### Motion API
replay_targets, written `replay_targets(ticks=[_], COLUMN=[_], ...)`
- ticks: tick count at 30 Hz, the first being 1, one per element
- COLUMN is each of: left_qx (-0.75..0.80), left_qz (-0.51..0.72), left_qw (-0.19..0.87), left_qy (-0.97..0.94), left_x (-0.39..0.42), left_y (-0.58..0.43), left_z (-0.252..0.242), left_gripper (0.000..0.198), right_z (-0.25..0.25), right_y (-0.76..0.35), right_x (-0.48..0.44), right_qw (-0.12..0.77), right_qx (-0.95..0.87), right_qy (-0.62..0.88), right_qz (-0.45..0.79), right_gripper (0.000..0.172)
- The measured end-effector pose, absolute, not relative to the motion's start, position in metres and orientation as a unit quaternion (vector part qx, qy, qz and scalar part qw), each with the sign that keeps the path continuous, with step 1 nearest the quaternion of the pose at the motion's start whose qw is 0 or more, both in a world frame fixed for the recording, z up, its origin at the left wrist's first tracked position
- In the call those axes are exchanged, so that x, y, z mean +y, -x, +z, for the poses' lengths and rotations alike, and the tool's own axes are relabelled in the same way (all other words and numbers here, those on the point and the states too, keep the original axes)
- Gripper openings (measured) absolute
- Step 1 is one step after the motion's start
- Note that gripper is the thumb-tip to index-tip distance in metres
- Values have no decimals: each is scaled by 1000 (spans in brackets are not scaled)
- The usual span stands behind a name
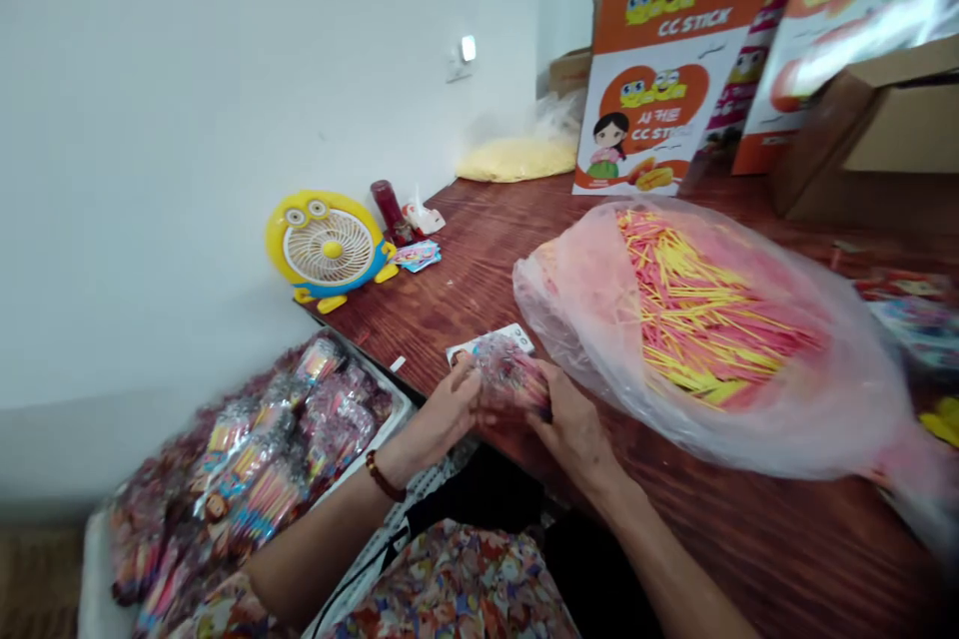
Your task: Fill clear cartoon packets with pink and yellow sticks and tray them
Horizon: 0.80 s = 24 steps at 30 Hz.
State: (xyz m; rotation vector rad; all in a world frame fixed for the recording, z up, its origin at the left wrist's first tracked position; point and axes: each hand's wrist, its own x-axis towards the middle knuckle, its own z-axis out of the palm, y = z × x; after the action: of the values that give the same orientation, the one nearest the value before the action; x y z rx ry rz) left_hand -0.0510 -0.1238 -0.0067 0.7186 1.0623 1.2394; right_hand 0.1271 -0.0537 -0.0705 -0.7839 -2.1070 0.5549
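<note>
Between my two hands is a clear plastic packet [509, 371] with pink sticks inside. My left hand [450, 404] is closed on the packet's left end, thumb on top. My right hand [573, 419] grips its right end, fingers curled partly out of sight underneath. Just behind the packet, a white printed card [519, 335] lies on the brown wooden table [479, 260]. To the right of my hands, a large open plastic bag [599, 270] is full of loose pink and yellow sticks [696, 300].
At my left, a white crate [397, 409] holds several filled packets [270, 489]. A yellow and blue fan [330, 245], a dark red bottle [388, 205] and small cards [418, 256] stand near the wall. Printed boxes [659, 80] and an open carton [876, 140] fill the back right.
</note>
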Motion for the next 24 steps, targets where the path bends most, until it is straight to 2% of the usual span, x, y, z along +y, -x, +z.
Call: replay_targets(ticks=[4, 7, 11, 14, 21, 24], left_qx=[387, 395, 484, 508, 508, 555], left_qz=[495, 492, 515, 560, 634, 635], left_qw=[744, 758, 699, 647, 573, 526], left_qy=[-225, -168, -109, -98, -106, -110], left_x=[-143, -146, -147, -152, -197, -229], left_y=[74, 85, 84, 79, 103, 134], left_z=[10, 16, 17, 15, 6, 4], left_gripper=[71, 64, 36, 27, 34, 38], right_z=[-66, -62, -58, -58, -50, -44], right_y=[-115, -105, -94, -89, -50, -25], right_x=[-53, -58, -62, -65, -87, -99], right_qw=[378, 326, 310, 313, 308, 308], right_qx=[-886, -920, -932, -937, -947, -949], right_qy=[246, 214, 186, 153, 86, 64], right_qz=[108, 26, -31, -36, -20, 7], right_gripper=[53, 46, 43, 43, 41, 43])
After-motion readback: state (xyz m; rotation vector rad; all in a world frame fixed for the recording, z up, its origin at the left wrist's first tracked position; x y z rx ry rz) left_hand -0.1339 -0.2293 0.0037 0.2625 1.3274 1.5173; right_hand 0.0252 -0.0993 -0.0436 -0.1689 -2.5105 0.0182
